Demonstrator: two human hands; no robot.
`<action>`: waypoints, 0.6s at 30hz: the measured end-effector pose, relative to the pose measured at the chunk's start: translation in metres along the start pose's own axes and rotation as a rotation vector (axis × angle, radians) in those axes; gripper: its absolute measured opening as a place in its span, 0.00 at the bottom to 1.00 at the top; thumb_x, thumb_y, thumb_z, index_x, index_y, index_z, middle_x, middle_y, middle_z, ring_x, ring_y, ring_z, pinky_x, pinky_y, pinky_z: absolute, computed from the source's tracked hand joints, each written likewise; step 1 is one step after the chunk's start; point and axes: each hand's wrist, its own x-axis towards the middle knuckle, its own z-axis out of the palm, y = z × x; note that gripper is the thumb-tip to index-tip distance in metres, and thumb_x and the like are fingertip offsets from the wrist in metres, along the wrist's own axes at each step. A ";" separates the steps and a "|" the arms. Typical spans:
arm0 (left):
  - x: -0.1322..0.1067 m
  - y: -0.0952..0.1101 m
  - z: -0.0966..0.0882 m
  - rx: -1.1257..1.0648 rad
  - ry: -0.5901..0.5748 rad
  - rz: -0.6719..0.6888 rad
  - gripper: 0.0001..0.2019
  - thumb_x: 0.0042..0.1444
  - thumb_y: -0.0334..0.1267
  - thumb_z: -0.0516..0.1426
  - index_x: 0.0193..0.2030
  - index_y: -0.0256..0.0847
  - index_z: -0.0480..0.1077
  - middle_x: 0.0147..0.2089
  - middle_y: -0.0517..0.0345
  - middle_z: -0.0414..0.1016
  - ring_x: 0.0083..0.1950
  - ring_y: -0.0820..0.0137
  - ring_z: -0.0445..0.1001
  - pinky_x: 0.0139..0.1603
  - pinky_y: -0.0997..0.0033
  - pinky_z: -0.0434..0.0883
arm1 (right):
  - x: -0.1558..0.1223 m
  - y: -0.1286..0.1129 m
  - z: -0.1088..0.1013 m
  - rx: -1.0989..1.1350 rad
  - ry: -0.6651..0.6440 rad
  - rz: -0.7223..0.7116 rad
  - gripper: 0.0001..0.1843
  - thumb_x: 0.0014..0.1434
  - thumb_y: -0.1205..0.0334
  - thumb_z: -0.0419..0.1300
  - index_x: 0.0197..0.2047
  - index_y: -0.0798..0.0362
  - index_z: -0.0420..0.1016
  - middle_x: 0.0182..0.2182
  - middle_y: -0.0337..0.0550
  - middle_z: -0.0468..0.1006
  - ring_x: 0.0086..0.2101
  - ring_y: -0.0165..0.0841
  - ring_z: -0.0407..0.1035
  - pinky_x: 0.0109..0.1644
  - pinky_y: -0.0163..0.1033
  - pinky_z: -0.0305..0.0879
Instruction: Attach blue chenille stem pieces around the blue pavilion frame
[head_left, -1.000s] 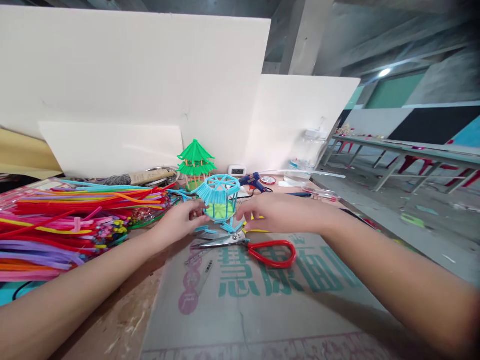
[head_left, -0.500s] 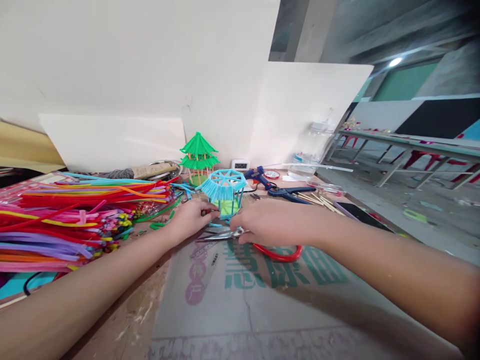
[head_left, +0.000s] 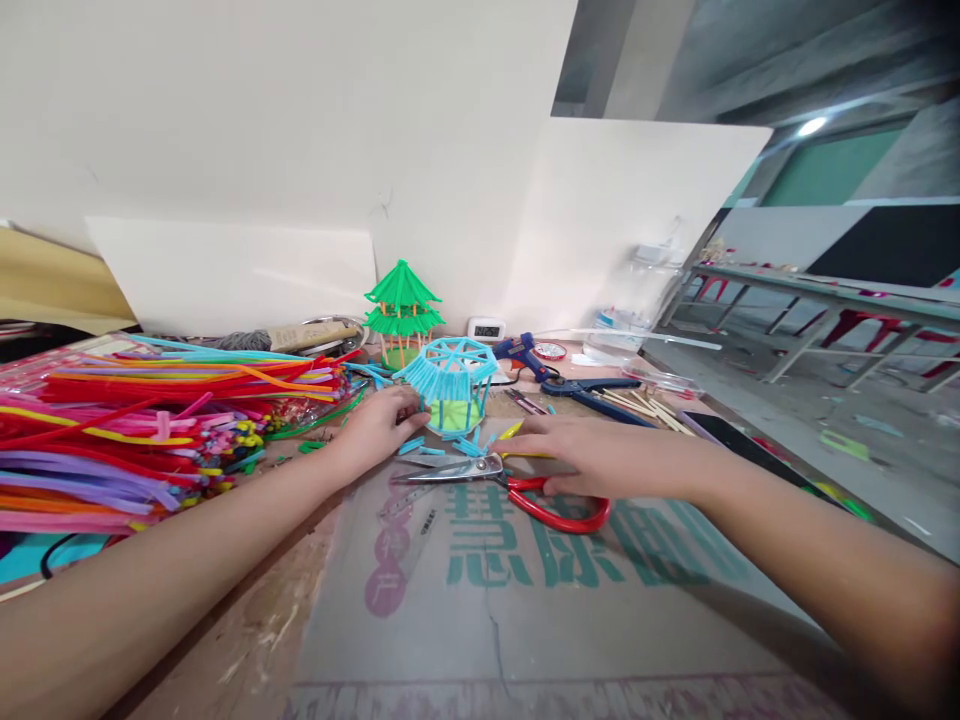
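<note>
L hand [head_left: 384, 425] at L side of small lt-blue fuzzy-stem pavilion model [head_left: 450, 378], fingers curled, thumb nr the model's lower edge; can't tell if it touches or pinches anything. Pavilion upright on brown worktop [head_left: 247, 625], ctr, btwn the two hands: spoked ring on top, slanted slats below it, thin posts, round lt-green base [head_left: 454, 416].

R hand [head_left: 581, 452] palm down, reaching in over red-handled metal scissors [head_left: 487, 467], thumb by the red loops; fingertips nr slim yellow item [head_left: 511, 431]. Grip unclear, can't tell if clamped on either. Scissors lie flat, blades slightly apart, pts to L. Short lt-blue cut bits [head_left: 469, 446] scattered btwn scissors & pavilion.

Nearest the viewer: translucent plastic sheet w/ green & purple print [head_left: 420, 640], partly under scissors.

Far L: big heap of multicolored fuzzy stems [head_left: 112, 425]. Behind pavilion, a bit L: green tiered-roof model [head_left: 403, 312], upright. Behind, to R: white digital clock [head_left: 487, 329], dk-blue glue gun [head_left: 523, 352]; further R, dk-blue-handled pliers [head_left: 589, 385], pale wooden sticks [head_left: 660, 411].
</note>
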 end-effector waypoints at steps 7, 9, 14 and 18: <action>-0.001 -0.011 0.003 -0.042 0.135 -0.043 0.12 0.62 0.41 0.51 0.30 0.39 0.68 0.46 0.49 0.69 0.49 0.62 0.70 0.52 0.62 0.69 | 0.014 0.007 0.017 -0.133 0.044 -0.038 0.27 0.57 0.70 0.58 0.60 0.46 0.68 0.48 0.50 0.70 0.41 0.37 0.69 0.41 0.37 0.64; -0.002 -0.015 0.004 -0.065 0.135 -0.041 0.11 0.62 0.40 0.51 0.33 0.39 0.70 0.46 0.49 0.71 0.50 0.61 0.70 0.54 0.60 0.68 | 0.013 0.005 0.014 -0.078 0.064 -0.022 0.21 0.58 0.67 0.59 0.55 0.46 0.71 0.45 0.48 0.73 0.40 0.38 0.70 0.40 0.37 0.64; -0.003 -0.019 0.006 -0.098 0.143 -0.111 0.12 0.62 0.42 0.49 0.38 0.38 0.70 0.42 0.50 0.76 0.45 0.61 0.73 0.50 0.60 0.70 | -0.007 0.008 -0.010 0.132 0.014 -0.021 0.25 0.63 0.56 0.57 0.63 0.43 0.66 0.52 0.46 0.75 0.48 0.40 0.71 0.48 0.40 0.66; -0.004 -0.017 0.003 -0.066 0.137 -0.123 0.12 0.61 0.41 0.49 0.40 0.39 0.71 0.44 0.49 0.77 0.47 0.59 0.74 0.51 0.60 0.70 | -0.024 0.021 -0.023 0.170 -0.030 0.079 0.31 0.60 0.48 0.60 0.63 0.48 0.65 0.57 0.47 0.72 0.53 0.44 0.68 0.54 0.43 0.64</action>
